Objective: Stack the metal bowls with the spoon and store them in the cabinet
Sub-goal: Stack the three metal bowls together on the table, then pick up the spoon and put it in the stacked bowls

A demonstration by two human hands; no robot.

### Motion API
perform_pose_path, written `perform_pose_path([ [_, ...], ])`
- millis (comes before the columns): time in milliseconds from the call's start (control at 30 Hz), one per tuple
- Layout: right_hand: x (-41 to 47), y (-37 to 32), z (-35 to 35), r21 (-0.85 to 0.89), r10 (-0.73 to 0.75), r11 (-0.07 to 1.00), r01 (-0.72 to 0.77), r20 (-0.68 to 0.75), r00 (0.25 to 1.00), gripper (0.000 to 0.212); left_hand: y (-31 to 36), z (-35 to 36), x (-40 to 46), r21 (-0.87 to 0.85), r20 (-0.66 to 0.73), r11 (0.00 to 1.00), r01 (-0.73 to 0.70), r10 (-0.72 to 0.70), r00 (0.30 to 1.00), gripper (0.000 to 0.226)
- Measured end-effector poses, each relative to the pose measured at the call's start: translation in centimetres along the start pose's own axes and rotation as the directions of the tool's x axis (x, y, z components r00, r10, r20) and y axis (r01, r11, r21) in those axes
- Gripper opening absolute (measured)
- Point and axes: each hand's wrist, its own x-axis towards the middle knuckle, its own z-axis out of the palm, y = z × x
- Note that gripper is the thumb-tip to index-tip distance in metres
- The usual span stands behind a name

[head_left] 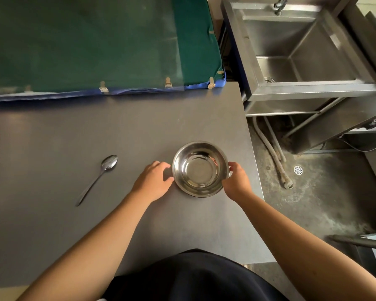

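Observation:
A shiny metal bowl (pixel 200 169) sits upright on the dark grey table (pixel 96 137), near its right edge. A second rim shows under its near side, so it looks like nested bowls. My left hand (pixel 154 181) rests against the bowl's left side with fingers curled at the rim. My right hand (pixel 237 181) grips the right rim, thumb on top. A metal spoon (pixel 100 177) lies flat on the table to the left, bowl end pointing away from me, well apart from both hands.
A green cloth-covered surface with blue edging (pixel 85 44) borders the table's far side. A steel sink unit (pixel 302 51) stands to the right, across a gap with pipes (pixel 274 155) and a floor drain (pixel 298 170). The table's right edge runs just past the bowl.

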Motion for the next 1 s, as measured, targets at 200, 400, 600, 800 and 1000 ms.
perform_pose_path([
  [200,-1.5,-0.6,1.8,-0.01,-0.003,1.0,0.004,0.026,1.0,0.043,-5.5,-2.0,-2.4,0.076,-0.055,0.992,0.101,-0.097,0.994,0.038],
  [400,-3.2,-2.2,4.5,-0.056,-0.024,0.998,0.027,0.052,0.998,0.046,-11.4,-4.5,-4.4,0.244,-0.188,0.934,0.261,-0.219,0.958,0.038],
  [600,-5.4,-3.9,7.4,-0.088,-0.053,0.994,0.06,0.09,0.995,0.046,-16.1,-6.4,-4.9,0.236,-0.216,0.892,0.386,-0.339,0.915,0.056],
  [800,-7.5,-5.4,10.2,-0.129,-0.087,0.986,0.104,0.135,0.987,0.048,-18.8,-6.6,-4.7,0.252,-0.16,0.886,0.389,-0.358,0.92,0.032],
  [1000,-8.9,-5.8,11.7,-0.169,-0.077,0.98,0.101,0.142,0.987,0.052,-19.7,-6.2,-4.7,0.165,-0.156,0.914,0.371,-0.347,0.925,0.014],
])
